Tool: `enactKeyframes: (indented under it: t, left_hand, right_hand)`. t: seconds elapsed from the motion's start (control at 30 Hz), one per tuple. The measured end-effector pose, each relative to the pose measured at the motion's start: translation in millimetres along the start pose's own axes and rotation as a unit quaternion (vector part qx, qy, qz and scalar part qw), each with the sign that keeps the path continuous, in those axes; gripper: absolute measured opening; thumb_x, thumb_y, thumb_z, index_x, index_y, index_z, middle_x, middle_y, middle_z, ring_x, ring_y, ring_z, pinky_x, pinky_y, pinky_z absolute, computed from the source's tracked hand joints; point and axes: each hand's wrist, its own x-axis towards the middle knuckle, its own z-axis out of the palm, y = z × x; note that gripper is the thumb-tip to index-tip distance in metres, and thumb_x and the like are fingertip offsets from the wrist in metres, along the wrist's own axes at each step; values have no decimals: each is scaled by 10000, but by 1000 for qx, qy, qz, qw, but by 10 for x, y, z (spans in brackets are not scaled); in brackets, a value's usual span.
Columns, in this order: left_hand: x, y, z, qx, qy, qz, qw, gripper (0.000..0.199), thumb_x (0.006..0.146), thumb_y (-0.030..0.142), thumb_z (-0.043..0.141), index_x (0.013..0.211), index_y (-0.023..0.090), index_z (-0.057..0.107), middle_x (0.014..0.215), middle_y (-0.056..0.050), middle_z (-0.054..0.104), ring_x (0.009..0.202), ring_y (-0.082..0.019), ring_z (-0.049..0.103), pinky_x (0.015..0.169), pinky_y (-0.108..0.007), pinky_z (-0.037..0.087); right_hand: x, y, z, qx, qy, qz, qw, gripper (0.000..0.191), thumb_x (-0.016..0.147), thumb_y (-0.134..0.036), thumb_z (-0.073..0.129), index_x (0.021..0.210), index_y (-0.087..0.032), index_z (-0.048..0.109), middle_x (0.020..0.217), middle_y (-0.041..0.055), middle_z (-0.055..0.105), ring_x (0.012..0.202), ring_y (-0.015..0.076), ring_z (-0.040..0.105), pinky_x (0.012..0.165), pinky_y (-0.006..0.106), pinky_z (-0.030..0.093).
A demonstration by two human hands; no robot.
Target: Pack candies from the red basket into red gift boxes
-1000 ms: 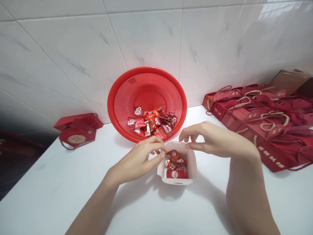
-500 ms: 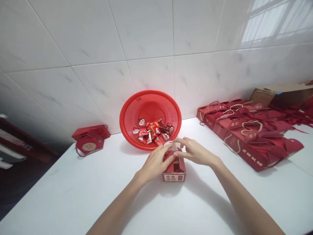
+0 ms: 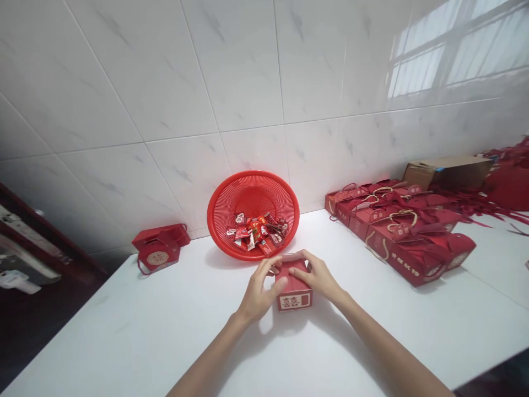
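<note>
A small red box [image 3: 294, 301] with a white label of gold-red characters on its near side stands on the white table. My left hand [image 3: 262, 292] is at its left side, thumb over the top and fingers at the far left edge. From the right, my right hand [image 3: 320, 278] has its thumb on the top panel and its fingers round the far flap. Both hands hold the box between them. Just behind it, a red plastic basket [image 3: 253, 184] leans toward the wall, with wrapped sweets [image 3: 258, 231] in its lower part.
A red box [image 3: 159, 248] stands at the table's back left. Several red boxes with rope handles [image 3: 397, 231] fill the back right. Beyond them are a cardboard box [image 3: 446, 172] and red ribbons [image 3: 475, 207]. A tiled wall [image 3: 248, 82] bounds the back.
The top panels of the small box have folded down over the opening where dark contents showed. My fingers have moved to its far edge. The camera view has tilted up and shifted.
</note>
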Motion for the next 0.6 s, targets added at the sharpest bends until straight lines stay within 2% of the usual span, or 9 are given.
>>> enactKeyframes:
  t: [0.1, 0.23, 0.3, 0.37, 0.5, 0.6]
  left_hand:
    - [-33, -77, 80, -51, 14, 19, 998, 572, 838, 527, 668, 1322, 239, 567, 1237, -111, 601, 1013, -240, 619, 934, -419, 524]
    - [-16, -136, 224, -52, 116, -8, 992, 529, 843, 455, 688, 1325, 269, 577, 1175, -76, 571, 874, -175, 615, 869, -370, 545]
    - [-2, -159, 295, -36, 158, -16, 987, 490, 823, 449, 706, 1275, 273, 636, 1164, -75, 569, 863, -174, 606, 842, -356, 545]
    - [4, -185, 351, -29, 176, -22, 984, 387, 801, 462, 721, 1134, 264, 730, 1161, -81, 580, 918, -198, 611, 846, -356, 538]
    - [0, -236, 432, -59, 183, -51, 980, 307, 773, 502, 724, 909, 237, 800, 1168, -103, 605, 1131, -275, 592, 950, -394, 497]
    - [-6, -257, 509, -125, 196, -94, 968, 360, 751, 544, 721, 877, 214, 791, 1158, -116, 633, 1166, -296, 588, 976, -409, 487]
  right_hand:
    - [-56, 35, 14, 30, 23, -5, 999, 346, 853, -475, 666, 1056, -195, 684, 1006, 76, 749, 822, 218, 646, 706, 301, 483]
    - [-117, 57, 39, 40, 52, 2, 998, 417, 923, -552, 524, 1011, -190, 712, 984, 73, 751, 757, 201, 631, 679, 306, 474]
    - [-138, 64, 47, 36, 73, 8, 997, 518, 949, -606, 424, 955, -194, 737, 946, 80, 754, 804, 227, 647, 727, 337, 494]
    - [-158, 77, 48, 28, 99, 8, 995, 600, 954, -649, 358, 922, -206, 761, 945, 91, 759, 903, 261, 662, 831, 387, 508]
    - [-211, 109, 54, 1, 79, -14, 997, 571, 956, -624, 389, 1090, -218, 766, 1227, 126, 706, 1191, 294, 613, 1059, 475, 440]
    - [-301, 90, 111, -76, 77, -3, 994, 525, 947, -546, 474, 1267, -193, 693, 1496, 174, 504, 1346, 324, 512, 1122, 514, 396]
